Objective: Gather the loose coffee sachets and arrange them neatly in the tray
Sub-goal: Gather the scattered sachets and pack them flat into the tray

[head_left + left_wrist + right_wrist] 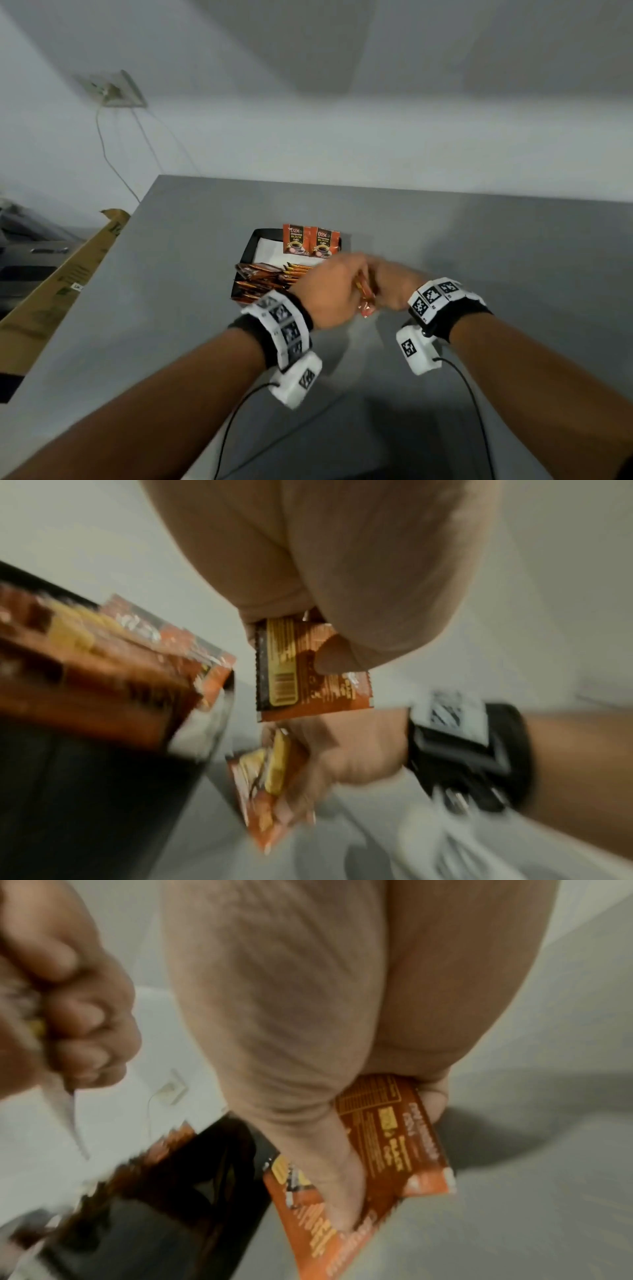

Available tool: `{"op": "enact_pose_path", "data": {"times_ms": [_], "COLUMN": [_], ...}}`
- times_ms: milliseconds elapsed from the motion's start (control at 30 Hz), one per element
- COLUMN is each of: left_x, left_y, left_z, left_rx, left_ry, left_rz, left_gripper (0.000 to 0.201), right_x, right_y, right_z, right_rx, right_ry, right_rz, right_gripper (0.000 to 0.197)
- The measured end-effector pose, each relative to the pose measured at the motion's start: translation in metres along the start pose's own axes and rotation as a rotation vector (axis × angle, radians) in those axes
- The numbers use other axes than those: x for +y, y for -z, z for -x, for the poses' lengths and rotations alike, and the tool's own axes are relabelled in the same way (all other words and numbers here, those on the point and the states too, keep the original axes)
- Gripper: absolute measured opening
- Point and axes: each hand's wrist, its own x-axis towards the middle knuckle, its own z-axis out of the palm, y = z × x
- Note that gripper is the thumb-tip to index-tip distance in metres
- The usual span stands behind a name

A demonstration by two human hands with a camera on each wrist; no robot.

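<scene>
Both hands meet just above the near right corner of the black tray [254, 240]. My left hand [349, 277] pinches one orange coffee sachet [308, 685] between thumb and fingers. My right hand [382, 286] grips a small bunch of sachets [394, 1139], thumb across their face; the bunch [270, 775] shows below the left hand's sachet. Two sachets [310, 240] stand upright at the tray's far end. Several more lie stacked [270, 278] at its near end. My fingertips are hidden in the head view.
The tray sits on a grey table [479, 246] against a white wall. A long cardboard box [58, 291] leans along the table's left edge. A wall socket [113, 90] with a hanging cable is at upper left. Wrist camera cables [472, 394] trail over the near table.
</scene>
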Motion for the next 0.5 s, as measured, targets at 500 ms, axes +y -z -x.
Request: {"op": "enact_pose_path", "data": {"times_ms": [500], "left_x": [-0.108], "left_y": [0.076], "left_z": [0.004], "left_rx": [-0.064], "left_ry": [0.309], "left_rz": [-0.24], "left_gripper": [0.023], "right_x": [-0.118], "right_y": [0.046], "right_z": [0.012], "right_rx": [0.394], "right_ry": [0.149], "right_rz": [-0.021], "right_gripper": [0.052]}}
